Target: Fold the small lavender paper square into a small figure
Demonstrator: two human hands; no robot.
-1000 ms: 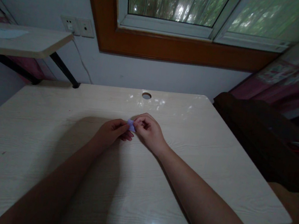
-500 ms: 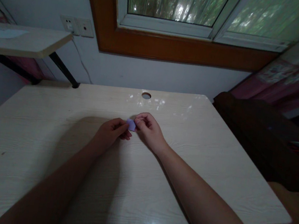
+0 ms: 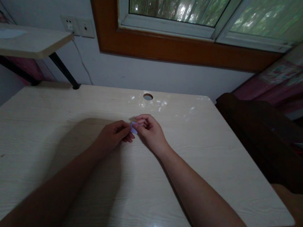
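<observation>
A small piece of purple paper [image 3: 134, 129] is held between my two hands, above the middle of the pale wood-grain table [image 3: 212, 163]. My left hand [image 3: 112, 133] pinches its left side between thumb and forefinger, with the other fingers curled below. My right hand [image 3: 150, 130] grips it from the right, the thumb lying across its face. The fingers cover much of the paper, so its full shape and any folds are hard to make out.
A round cable hole [image 3: 148, 97] is near the table's back edge. At the left, a raised shelf [image 3: 45, 44] stands on black legs. A window [image 3: 178, 4] is behind the table, and dark brown furniture [image 3: 266, 137] stands to the right.
My right thumb has slid left and down over the paper's face, covering more of it. The left hand has barely shifted, slightly to the right.
</observation>
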